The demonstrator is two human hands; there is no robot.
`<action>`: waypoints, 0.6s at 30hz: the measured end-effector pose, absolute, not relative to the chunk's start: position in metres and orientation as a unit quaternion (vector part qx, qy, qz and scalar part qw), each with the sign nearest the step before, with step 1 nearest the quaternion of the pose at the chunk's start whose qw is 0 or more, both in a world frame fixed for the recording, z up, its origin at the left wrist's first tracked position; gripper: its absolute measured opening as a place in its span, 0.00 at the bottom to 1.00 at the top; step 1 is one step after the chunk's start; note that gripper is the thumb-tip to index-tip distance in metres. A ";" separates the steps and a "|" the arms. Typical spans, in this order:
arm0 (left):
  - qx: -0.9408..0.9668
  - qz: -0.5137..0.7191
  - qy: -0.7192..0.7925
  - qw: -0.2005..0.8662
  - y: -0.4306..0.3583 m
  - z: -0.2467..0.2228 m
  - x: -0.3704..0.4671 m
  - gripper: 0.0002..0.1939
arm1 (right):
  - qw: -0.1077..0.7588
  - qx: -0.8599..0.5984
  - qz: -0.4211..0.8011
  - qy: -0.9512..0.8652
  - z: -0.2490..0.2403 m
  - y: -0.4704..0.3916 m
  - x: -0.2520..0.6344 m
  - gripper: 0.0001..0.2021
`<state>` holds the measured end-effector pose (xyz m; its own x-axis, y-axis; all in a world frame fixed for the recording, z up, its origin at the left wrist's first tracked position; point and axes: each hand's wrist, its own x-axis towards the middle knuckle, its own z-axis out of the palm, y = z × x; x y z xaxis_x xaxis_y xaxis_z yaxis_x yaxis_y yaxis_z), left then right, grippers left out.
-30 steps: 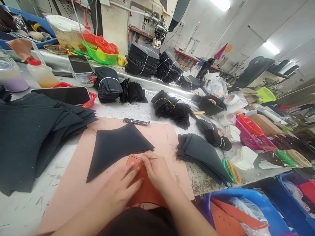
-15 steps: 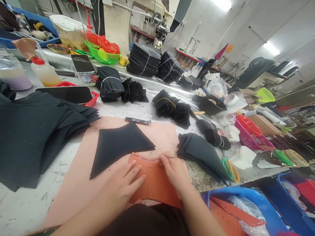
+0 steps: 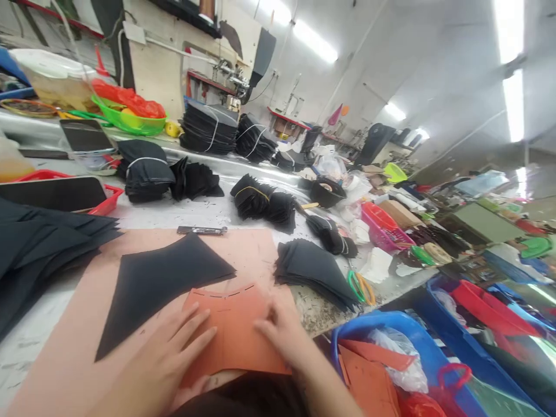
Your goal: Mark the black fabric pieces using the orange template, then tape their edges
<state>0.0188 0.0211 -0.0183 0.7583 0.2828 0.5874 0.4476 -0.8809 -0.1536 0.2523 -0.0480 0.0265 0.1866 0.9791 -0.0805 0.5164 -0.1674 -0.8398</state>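
An orange sheet piece [image 3: 232, 336] with a curved top edge, a row of dark slit-like dashes and thin lines lies near my lap. My left hand [image 3: 174, 341] rests on its left part, fingers spread and pressing flat. At its right edge is my right hand [image 3: 282, 336], thumb and fingers drawn together; whatever is between them is hidden. Just beyond lies a single black panel [image 3: 165, 278] with a curved side, on a pink sheet [image 3: 65, 330]. The orange piece sits by the black panel's lower right edge.
Black panels are piled at left [image 3: 35, 243] and right [image 3: 315, 269]. A dark marked strip [image 3: 202, 230] lies at the pink sheet's far edge. Banded black bundles [image 3: 145, 171] stand behind. Scissors with green and orange handles [image 3: 360, 286] lie right, above a blue bin [image 3: 391, 324].
The view has swung to the right. My right hand has moved from the orange piece's top right corner down along its right side. My left hand still presses on the piece.
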 end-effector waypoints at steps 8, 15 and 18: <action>-0.892 -0.267 -0.339 0.133 0.065 -0.008 -0.011 0.21 | 0.532 -0.688 0.086 -0.486 0.060 -0.050 0.345 0.14; -0.899 -0.180 -0.390 0.081 0.076 0.024 -0.012 0.18 | 0.359 -0.863 -0.010 -0.356 0.049 -0.069 0.436 0.17; -0.900 -0.185 -0.387 0.080 0.061 0.023 -0.014 0.17 | 0.453 -0.831 -0.084 -0.312 0.046 -0.081 0.415 0.16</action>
<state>-0.0144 0.0612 0.0234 0.6321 0.6674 0.3937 0.7261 -0.6876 -0.0002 0.4154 -0.0811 0.0458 0.7912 0.4420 0.4227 0.5947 -0.3947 -0.7004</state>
